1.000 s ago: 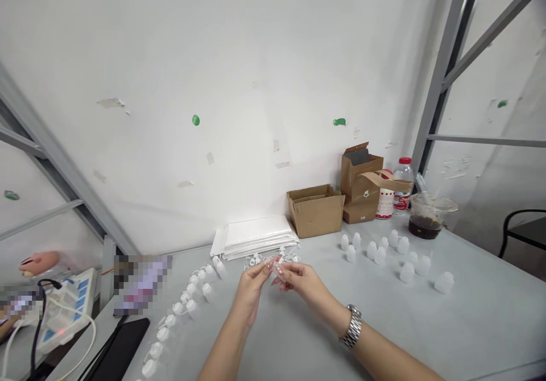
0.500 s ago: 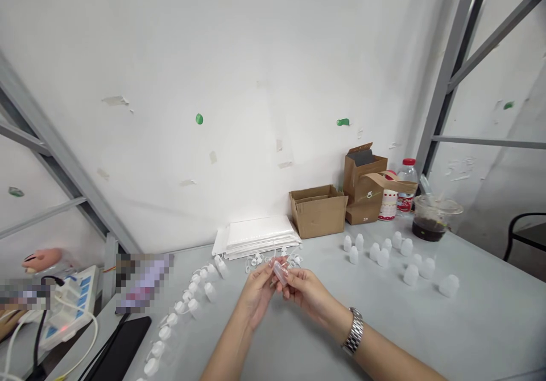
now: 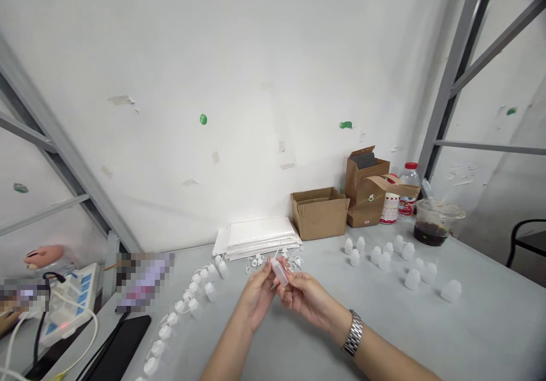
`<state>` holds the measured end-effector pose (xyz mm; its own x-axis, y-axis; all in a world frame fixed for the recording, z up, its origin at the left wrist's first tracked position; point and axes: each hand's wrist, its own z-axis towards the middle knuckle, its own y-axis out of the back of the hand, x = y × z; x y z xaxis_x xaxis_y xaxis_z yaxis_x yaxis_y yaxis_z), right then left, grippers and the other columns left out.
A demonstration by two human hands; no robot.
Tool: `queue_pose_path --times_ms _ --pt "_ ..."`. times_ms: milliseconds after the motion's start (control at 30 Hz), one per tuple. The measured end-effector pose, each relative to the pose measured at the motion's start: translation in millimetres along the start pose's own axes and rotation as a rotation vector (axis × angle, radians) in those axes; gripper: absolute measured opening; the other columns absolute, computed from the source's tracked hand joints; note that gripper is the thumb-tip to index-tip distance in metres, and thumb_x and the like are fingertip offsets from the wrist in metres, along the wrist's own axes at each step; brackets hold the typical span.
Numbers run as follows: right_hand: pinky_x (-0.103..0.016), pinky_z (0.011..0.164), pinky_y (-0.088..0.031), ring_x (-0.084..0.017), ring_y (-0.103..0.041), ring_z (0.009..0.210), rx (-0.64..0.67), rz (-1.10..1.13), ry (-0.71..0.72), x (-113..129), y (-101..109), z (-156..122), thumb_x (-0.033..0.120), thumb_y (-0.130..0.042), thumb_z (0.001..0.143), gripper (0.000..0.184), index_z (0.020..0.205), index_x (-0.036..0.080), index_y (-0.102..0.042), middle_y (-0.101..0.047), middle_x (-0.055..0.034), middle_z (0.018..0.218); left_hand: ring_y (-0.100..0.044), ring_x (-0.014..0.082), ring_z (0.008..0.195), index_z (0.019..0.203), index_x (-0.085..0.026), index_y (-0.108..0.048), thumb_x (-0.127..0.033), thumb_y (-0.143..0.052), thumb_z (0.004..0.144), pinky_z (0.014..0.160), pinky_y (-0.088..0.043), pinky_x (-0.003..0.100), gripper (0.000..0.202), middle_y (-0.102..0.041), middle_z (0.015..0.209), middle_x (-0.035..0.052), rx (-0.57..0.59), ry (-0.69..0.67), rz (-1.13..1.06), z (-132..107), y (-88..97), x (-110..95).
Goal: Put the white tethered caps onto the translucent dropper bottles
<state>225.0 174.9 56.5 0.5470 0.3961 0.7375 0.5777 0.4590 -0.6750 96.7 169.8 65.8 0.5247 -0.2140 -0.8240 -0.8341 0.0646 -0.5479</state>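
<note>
Both hands meet above the middle of the grey table (image 3: 478,335). My right hand (image 3: 305,297), with a metal watch (image 3: 354,333) on its wrist, grips a small clear plastic bottle (image 3: 280,272) that tilts up to the left. My left hand (image 3: 256,294) pinches at the bottle's upper end; what its fingertips hold is too small to make out. Several small white caps with tether rings (image 3: 256,261) lie just behind the hands.
A curved row of white capped bottles (image 3: 183,307) runs to the left. Several more white bottles (image 3: 386,259) stand to the right. A stack of white bags (image 3: 256,235), cardboard boxes (image 3: 319,213), a drink cup (image 3: 435,222), a power strip (image 3: 68,304) and a black phone (image 3: 123,347) ring the table.
The hands have drawn slightly nearer to me and lower. The clear bottle now shows plainly between the fingers, tilted, where a second ago only fingertips met.
</note>
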Motion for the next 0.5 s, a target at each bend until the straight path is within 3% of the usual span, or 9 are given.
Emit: queue_pose_path --times_ms 100,167,333,500 --pt "-0.021 0.05 -0.031 -0.007 -0.045 0.046 0.004 0.003 -0.02 -1.3 -2.0 -1.0 0.034 -0.068 0.069 0.025 0.072 0.009 -0.067 -0.058 -0.0028 0.054 -0.051 0.0109 0.053 0.095 -0.016 -0.067 -0.047 -0.064 0.068 0.057 -0.042 0.025 0.041 -0.054 0.053 -0.0023 -0.004 0.017 -0.017 0.2 -1.3 0.8" --pt "-0.02 0.049 -0.031 -0.006 -0.044 0.046 -0.005 0.024 -0.017 -1.8 -2.0 -1.5 0.033 -0.07 0.067 0.025 0.071 0.009 -0.067 -0.057 -0.002 0.053 -0.046 0.0084 0.047 0.093 -0.016 -0.067 -0.044 -0.067 0.066 0.054 -0.04 0.024 0.039 -0.049 0.048 -0.0047 0.005 -0.01 -0.015 0.4 -1.7 2.1" --pt "-0.02 0.051 -0.032 -0.005 -0.043 0.047 0.009 0.074 -0.032 0.7 1.2 -1.9 0.033 -0.071 0.067 0.025 0.071 0.009 -0.067 -0.057 -0.0012 0.056 -0.057 0.0128 0.071 0.084 -0.015 -0.069 -0.032 -0.073 0.061 0.07 -0.042 0.025 0.029 -0.065 0.074 0.0036 0.017 -0.051 -0.062 -0.7 -2.1 2.4" --pt "-0.022 0.054 -0.033 -0.008 -0.049 0.051 -0.057 -0.182 0.053 2.8 3.5 2.0 0.044 -0.066 0.07 0.033 0.074 0.011 -0.066 -0.063 -0.0046 0.065 -0.055 0.0134 0.063 0.087 -0.015 -0.069 -0.035 -0.073 0.06 0.061 -0.041 0.028 0.033 -0.067 0.076 0.006 -0.042 -0.072 0.016 0.8 0.9 1.6"
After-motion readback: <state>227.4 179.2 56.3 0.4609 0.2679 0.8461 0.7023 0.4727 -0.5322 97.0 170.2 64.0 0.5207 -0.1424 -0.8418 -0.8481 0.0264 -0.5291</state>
